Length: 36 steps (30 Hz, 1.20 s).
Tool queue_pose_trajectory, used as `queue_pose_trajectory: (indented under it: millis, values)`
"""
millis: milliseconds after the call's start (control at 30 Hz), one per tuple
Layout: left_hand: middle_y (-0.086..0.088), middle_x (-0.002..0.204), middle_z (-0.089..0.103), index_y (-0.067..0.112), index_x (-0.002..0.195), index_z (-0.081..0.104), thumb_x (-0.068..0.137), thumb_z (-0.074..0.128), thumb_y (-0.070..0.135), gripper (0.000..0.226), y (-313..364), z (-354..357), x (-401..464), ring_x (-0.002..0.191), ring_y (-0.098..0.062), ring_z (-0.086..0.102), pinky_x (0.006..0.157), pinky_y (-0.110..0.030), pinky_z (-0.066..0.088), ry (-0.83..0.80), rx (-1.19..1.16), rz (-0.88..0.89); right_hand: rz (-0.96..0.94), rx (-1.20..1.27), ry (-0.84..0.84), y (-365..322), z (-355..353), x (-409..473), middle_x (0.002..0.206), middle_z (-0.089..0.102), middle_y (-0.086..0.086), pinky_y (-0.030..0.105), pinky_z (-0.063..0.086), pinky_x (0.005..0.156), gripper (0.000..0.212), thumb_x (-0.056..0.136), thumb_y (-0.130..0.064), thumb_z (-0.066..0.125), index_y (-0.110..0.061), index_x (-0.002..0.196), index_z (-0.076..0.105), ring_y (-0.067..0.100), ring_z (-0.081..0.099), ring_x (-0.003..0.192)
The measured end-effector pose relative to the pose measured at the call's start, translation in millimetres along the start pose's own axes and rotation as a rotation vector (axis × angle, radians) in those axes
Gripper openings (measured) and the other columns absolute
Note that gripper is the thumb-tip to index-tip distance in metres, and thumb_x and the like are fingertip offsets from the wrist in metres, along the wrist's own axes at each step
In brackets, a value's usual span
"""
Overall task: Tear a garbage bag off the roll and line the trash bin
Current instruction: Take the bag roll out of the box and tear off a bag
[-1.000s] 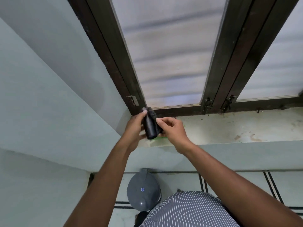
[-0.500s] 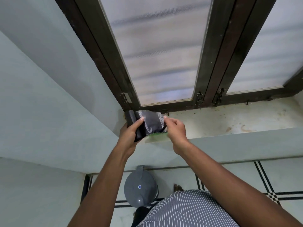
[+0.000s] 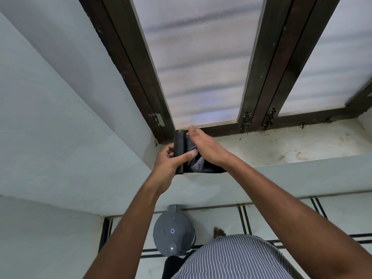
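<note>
Left hand [image 3: 171, 158] grips the garbage-bag roll [image 3: 179, 147] upright — loose bag sheet [image 3: 196, 164] trails right under the flat-fingered right hand [image 3: 205, 146].

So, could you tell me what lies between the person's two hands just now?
In the head view, the black garbage bag roll stands between the left hand and right hand, with unrolled bag film under the right hand.
</note>
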<state>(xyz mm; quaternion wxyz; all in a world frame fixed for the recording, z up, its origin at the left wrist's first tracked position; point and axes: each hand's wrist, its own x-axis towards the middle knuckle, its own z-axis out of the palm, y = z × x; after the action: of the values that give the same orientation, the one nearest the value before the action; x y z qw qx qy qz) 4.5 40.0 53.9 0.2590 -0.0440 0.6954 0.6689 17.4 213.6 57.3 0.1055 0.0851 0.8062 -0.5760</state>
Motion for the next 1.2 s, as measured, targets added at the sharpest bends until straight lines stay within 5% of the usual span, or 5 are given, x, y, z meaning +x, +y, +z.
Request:
queue_pose_trajectory:
  millis: [400, 533, 700, 900, 1200]
  values:
    - [-0.005, 0.129, 0.079, 0.018, 0.136, 0.072, 0.097, 0.078, 0.033, 0.042, 19.2, -51.1, -4.8, 0.121, -0.029, 0.075, 0.104, -0.046, 0.058, -0.059, -0.141, -0.053, -0.041, -0.407, 0.157, -1.6, -34.3, 0.2, 0.083, 0.063, -0.009, 0.036, 0.044, 0.069, 0.081, 0.072, -0.108, 0.055, -0.028, 0.085, 0.058, 0.013, 0.058, 0.077]
    - [-0.007, 0.126, 0.079, 0.018, 0.135, 0.070, 0.095, 0.080, 0.038, 0.046, 16.9, -62.0, -1.1, 0.121, -0.032, 0.074, 0.105, -0.051, 0.060, -0.012, -0.105, -0.075, 0.022, -0.691, 0.192, -2.7, -47.6, -0.2, 0.096, 0.071, -0.008, 0.047, 0.047, 0.092, 0.095, 0.064, -0.115, 0.049, -0.027, 0.095, 0.066, 0.019, 0.066, 0.094]
    - [-0.002, 0.129, 0.079, 0.023, 0.138, 0.069, 0.100, 0.072, 0.047, 0.045, 18.3, -46.7, -2.9, 0.122, -0.027, 0.073, 0.113, -0.051, 0.054, -0.069, -0.029, -0.057, -0.088, -0.834, 0.156, -29.3, -26.7, 1.6, 0.144, 0.068, 0.003, 0.062, 0.014, 0.132, 0.085, 0.099, -0.088, 0.042, -0.021, 0.148, 0.059, 0.028, 0.059, 0.141]
    - [-0.006, 0.140, 0.074, 0.019, 0.144, 0.068, 0.106, 0.060, 0.052, 0.050, 31.6, -34.5, -5.1, 0.131, -0.026, 0.070, 0.118, -0.048, 0.049, -0.183, -0.242, -0.125, -0.110, -0.474, -0.009, -37.8, 2.2, 7.6, 0.097, 0.073, 0.000, 0.042, 0.046, 0.079, 0.058, 0.115, -0.065, 0.038, -0.018, 0.095, 0.065, 0.016, 0.064, 0.087]
    - [-0.006, 0.136, 0.076, 0.018, 0.140, 0.070, 0.105, 0.064, 0.049, 0.048, 30.6, -50.0, -8.1, 0.126, -0.028, 0.073, 0.104, -0.046, 0.057, -0.108, -0.300, -0.155, -0.024, -0.558, 0.033, -23.4, -37.2, 5.3, 0.097, 0.077, -0.013, 0.040, 0.061, 0.084, 0.078, 0.074, -0.103, 0.062, -0.032, 0.101, 0.076, 0.011, 0.072, 0.090]
